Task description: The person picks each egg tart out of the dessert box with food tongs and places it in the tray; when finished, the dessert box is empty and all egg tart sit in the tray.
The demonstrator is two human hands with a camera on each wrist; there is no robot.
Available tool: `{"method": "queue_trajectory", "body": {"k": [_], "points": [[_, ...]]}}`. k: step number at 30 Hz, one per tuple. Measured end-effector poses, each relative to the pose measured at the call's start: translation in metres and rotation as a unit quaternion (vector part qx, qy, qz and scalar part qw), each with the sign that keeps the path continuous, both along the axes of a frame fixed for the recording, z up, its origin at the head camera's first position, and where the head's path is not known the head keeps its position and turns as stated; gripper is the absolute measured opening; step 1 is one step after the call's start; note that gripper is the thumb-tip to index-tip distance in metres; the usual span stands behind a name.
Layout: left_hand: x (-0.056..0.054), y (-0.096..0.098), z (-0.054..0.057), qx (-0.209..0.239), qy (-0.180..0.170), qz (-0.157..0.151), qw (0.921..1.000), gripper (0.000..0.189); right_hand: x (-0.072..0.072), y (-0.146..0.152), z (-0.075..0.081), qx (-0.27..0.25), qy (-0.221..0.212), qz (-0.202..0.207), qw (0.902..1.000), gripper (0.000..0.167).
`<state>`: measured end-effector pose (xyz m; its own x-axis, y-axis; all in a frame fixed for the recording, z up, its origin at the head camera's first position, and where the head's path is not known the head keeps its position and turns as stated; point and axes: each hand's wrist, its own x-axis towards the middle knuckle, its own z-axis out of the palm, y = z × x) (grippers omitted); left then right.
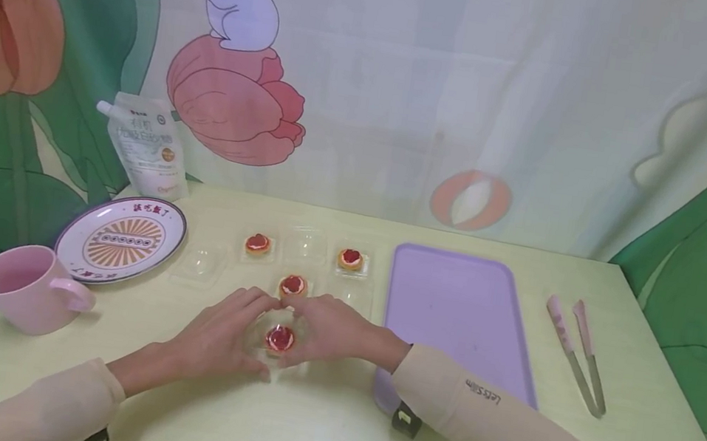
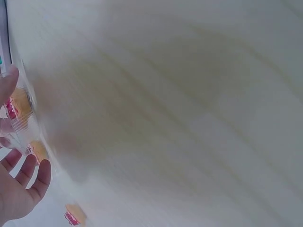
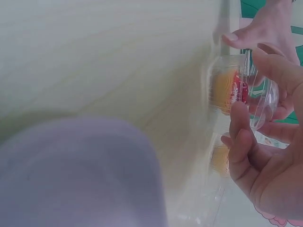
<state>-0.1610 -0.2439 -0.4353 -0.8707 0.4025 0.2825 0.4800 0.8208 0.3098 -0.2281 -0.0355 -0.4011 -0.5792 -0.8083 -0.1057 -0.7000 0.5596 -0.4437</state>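
Both hands are around a clear plastic box (image 3: pixel 229 61) with a small tart (image 1: pixel 280 340) in it, topped with red and white. Its clear domed lid (image 3: pixel 271 101) sits over the tart. My left hand (image 1: pixel 221 333) holds the lid from the left, thumb toward the near side and fingers toward the far side. From the right, my right hand (image 1: pixel 335 330) grips the lid between thumb and fingers. Just beyond the fingertips is a second tart (image 1: pixel 293 286). Two more tarts, a left one (image 1: pixel 258 244) and a right one (image 1: pixel 351 259), sit farther back in clear boxes.
Empty clear boxes stand at the left (image 1: pixel 200 264) and back (image 1: pixel 306 244). A purple tray (image 1: pixel 460 301) lies right of the boxes, with pink-handled tongs (image 1: pixel 583 362) beyond. Left are a pink mug (image 1: pixel 36 290), a printed plate (image 1: pixel 123 239) and a white pouch (image 1: pixel 148 149).
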Motion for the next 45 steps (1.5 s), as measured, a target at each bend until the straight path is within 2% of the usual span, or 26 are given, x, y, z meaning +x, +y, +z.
{"method": "queue_trajectory", "body": {"k": [5, 9, 13, 15, 17, 19, 21, 24, 28, 31, 33, 35, 37, 39, 42, 45], "points": [[0.002, -0.001, 0.003, 0.002, 0.001, 0.005, 1.0, 0.097, 0.002, 0.003, 0.005, -0.005, -0.012, -0.013, 0.9998, 0.077], [0.003, -0.003, 0.008, 0.017, 0.021, 0.002, 0.9996, 0.099, 0.001, 0.007, 0.01, -0.029, -0.026, -0.012, 0.9992, 0.077], [-0.001, -0.005, 0.017, 0.063, 0.069, -0.022, 0.9954, 0.095, -0.003, 0.013, 0.019, -0.069, -0.046, -0.004, 0.9966, 0.075], [-0.005, -0.005, 0.023, 0.089, 0.101, -0.039, 0.9901, 0.092, -0.006, 0.015, 0.024, -0.096, -0.085, -0.008, 0.9917, 0.07], [-0.011, -0.004, 0.029, 0.111, 0.138, -0.06, 0.9825, 0.089, -0.009, 0.019, 0.03, -0.12, -0.142, -0.024, 0.9823, 0.068], [-0.017, -0.001, 0.034, 0.126, 0.175, -0.082, 0.973, 0.085, -0.013, 0.024, 0.036, -0.139, -0.201, -0.046, 0.9687, 0.068], [-0.023, 0.002, 0.038, 0.136, 0.208, -0.101, 0.9634, 0.08, -0.018, 0.029, 0.041, -0.16, -0.259, -0.067, 0.95, 0.068], [-0.03, 0.009, 0.045, 0.143, 0.233, -0.122, 0.9542, 0.074, -0.025, 0.04, 0.05, -0.191, -0.327, -0.087, 0.9212, 0.064], [-0.038, 0.018, 0.051, 0.146, 0.231, -0.126, 0.9537, 0.07, -0.03, 0.054, 0.055, -0.242, -0.427, -0.089, 0.8668, 0.052], [-0.042, 0.025, 0.054, 0.155, 0.23, -0.127, 0.9523, 0.063, -0.031, 0.062, 0.055, -0.264, -0.481, -0.086, 0.8312, 0.043], [-0.044, 0.028, 0.055, 0.161, 0.233, -0.126, 0.9507, 0.06, -0.032, 0.065, 0.053, -0.273, -0.504, -0.082, 0.8152, 0.041], [-0.045, 0.03, 0.056, 0.165, 0.234, -0.124, 0.9503, 0.059, -0.032, 0.067, 0.052, -0.277, -0.518, -0.078, 0.8056, 0.041], [-0.046, 0.031, 0.057, 0.167, 0.23, -0.118, 0.9513, 0.059, -0.032, 0.067, 0.051, -0.278, -0.524, -0.076, 0.8012, 0.044], [-0.046, 0.032, 0.058, 0.17, 0.222, -0.109, 0.9537, 0.059, -0.032, 0.067, 0.052, -0.278, -0.52, -0.078, 0.8039, 0.048], [-0.047, 0.033, 0.059, 0.177, 0.205, -0.095, 0.9581, 0.058, -0.032, 0.066, 0.054, -0.275, -0.501, -0.087, 0.816, 0.05], [-0.049, 0.033, 0.06, 0.186, 0.187, -0.076, 0.9616, 0.058, -0.029, 0.064, 0.057, -0.272, -0.468, -0.104, 0.8347, 0.051]]}}
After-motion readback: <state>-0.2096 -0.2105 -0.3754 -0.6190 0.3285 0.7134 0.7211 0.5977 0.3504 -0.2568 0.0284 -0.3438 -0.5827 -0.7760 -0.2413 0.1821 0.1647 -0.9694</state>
